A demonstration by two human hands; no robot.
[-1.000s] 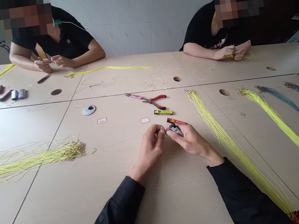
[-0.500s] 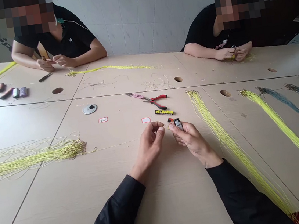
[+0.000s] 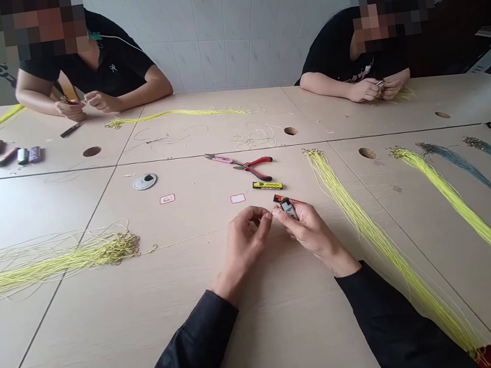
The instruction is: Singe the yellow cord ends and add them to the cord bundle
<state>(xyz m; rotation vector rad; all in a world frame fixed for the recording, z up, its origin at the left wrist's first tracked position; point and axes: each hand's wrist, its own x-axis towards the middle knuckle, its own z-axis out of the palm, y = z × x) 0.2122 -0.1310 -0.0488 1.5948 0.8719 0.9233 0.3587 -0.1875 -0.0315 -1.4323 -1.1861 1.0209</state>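
Observation:
My left hand (image 3: 248, 238) pinches a thin yellow cord (image 3: 189, 239), which runs left toward the looped ends of a yellow cord bundle (image 3: 95, 254). Closed around a silver and black lighter (image 3: 289, 207), my right hand (image 3: 314, 232) brings its thumb and fingertips up against the left fingertips. Just beyond the hands lie a red lighter (image 3: 278, 198), partly hidden, and a yellow lighter (image 3: 267, 186). Farther back are red-handled pliers (image 3: 256, 167) and pink-handled snips (image 3: 222, 158).
More yellow bundles (image 3: 360, 216) and blue bundles (image 3: 467, 168) lie to the right. Two people (image 3: 96, 65) sit across the table, hands on it. Small labels (image 3: 237, 198), a metal disc (image 3: 145, 181), thread spools (image 3: 35, 154) and round table holes (image 3: 367, 153) are also there.
My right hand has moved slightly left, so that its fingertips meet those of my left hand. The lighter in it has tilted. The whole view has shifted a little.

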